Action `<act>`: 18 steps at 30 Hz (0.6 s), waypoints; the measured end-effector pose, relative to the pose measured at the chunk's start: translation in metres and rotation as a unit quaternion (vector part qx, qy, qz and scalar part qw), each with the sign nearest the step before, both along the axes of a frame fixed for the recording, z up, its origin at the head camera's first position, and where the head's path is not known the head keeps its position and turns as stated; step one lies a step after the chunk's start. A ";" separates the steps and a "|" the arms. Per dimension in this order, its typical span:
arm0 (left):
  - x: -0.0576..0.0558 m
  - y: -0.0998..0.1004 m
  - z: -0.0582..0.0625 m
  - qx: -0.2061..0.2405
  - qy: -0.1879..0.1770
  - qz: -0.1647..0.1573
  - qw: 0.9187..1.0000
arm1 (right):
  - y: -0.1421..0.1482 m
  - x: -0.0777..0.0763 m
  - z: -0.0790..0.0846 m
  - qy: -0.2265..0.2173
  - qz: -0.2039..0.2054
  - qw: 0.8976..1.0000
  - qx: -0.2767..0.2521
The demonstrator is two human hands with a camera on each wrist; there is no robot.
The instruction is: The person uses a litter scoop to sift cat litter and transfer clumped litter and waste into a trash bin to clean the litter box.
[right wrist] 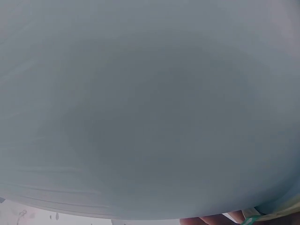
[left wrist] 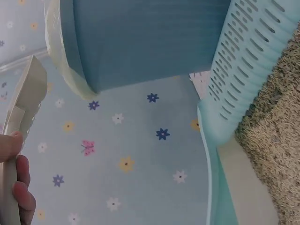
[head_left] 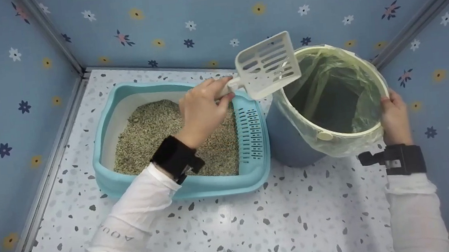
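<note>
My left hand grips the handle of a white slotted litter scoop, whose blade is raised over the rim of the bin. The scoop shows edge-on in the left wrist view, with my fingers round its handle. Below the hand lies a light blue litter box filled with tan pellet litter. My right hand holds the right rim of a blue bin lined with a pale green bag. The right wrist view is filled by the bin's wall.
Everything sits on a speckled white floor boxed in by blue flowered walls at left, back and right. The bin stands against the litter box's right side. A perforated step forms the box's right end.
</note>
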State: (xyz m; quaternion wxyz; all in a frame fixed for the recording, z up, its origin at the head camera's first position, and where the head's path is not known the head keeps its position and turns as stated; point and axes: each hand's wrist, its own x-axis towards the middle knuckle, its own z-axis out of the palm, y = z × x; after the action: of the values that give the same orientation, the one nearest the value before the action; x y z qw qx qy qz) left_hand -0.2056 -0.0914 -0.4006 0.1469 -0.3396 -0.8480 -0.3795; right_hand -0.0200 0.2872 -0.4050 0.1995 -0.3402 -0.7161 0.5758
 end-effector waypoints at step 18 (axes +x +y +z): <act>-0.056 -0.101 -0.068 -0.179 -0.166 0.038 0.969 | 0.000 0.000 0.000 -0.019 0.006 0.999 0.033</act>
State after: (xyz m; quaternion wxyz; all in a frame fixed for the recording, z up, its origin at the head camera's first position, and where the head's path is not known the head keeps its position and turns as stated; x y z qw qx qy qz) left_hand -0.2620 -0.1926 -0.4682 -0.0444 -0.2600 -0.9270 -0.2665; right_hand -0.0205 0.2868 -0.4054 0.1937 -0.3399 -0.7403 0.5467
